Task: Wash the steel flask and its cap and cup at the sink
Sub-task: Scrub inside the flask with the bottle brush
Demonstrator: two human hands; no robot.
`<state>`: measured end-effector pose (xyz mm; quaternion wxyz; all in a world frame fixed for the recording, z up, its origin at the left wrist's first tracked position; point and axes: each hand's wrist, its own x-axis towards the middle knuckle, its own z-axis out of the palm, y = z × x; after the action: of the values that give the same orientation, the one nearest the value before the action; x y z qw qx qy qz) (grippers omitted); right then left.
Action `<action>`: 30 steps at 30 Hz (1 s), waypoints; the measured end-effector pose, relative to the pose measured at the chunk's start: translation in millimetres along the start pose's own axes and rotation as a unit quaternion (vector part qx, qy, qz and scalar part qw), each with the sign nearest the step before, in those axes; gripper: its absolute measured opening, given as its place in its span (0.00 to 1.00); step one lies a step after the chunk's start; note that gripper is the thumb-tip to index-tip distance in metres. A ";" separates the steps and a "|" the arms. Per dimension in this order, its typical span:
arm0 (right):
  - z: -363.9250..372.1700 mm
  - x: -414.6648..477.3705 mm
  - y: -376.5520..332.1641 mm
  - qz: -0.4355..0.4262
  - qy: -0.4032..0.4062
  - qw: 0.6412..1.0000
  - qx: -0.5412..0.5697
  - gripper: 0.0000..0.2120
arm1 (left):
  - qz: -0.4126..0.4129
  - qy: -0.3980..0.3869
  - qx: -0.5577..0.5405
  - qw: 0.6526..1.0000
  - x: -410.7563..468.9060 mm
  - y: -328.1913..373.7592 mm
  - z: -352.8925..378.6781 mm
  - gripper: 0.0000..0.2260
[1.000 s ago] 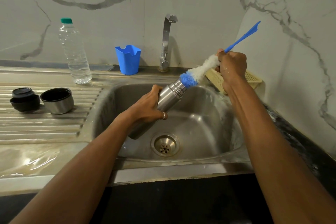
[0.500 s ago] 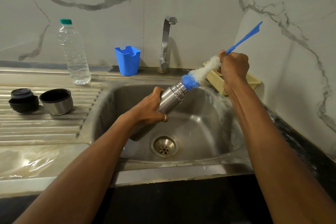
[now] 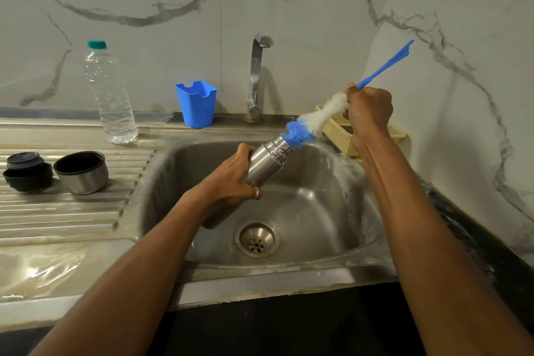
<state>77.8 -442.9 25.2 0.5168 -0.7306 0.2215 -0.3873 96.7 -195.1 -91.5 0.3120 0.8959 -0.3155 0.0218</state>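
Over the steel sink [image 3: 318, 266], my left hand [image 3: 231, 179] grips the steel flask [image 3: 265, 159] around its middle, tilted with its mouth up and to the right. My right hand [image 3: 367, 113] holds a bottle brush [image 3: 315, 121] by its white bristles and blue handle. The brush's blue bristle tip sits at the flask's mouth. The steel cup [image 3: 82, 172] stands open side up on the drainboard at the left. Beside it lies the black cap [image 3: 26, 172], farther left.
A tap [image 3: 257, 75] rises behind the basin, and no water runs from it. A blue plastic holder [image 3: 196, 104] and a clear water bottle [image 3: 111, 95] stand on the back ledge. A cream basket [image 3: 344, 133] sits at the right corner. The marble wall is close on the right.
The brush has slid slightly outward, up and to the right, with more blue bristle showing outside the flask's mouth. My left hand still holds the flask in place.
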 end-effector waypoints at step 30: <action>2.6 -5.8 -3.3 -0.070 0.070 0.994 -0.047 0.15 | -0.018 0.092 0.153 0.984 -1.9 -0.2 6.7 0.38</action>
<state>76.1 -436.0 25.9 0.4371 -0.7389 0.2230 -0.4618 94.2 -197.7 -97.5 0.1991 0.9329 -0.2619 0.1466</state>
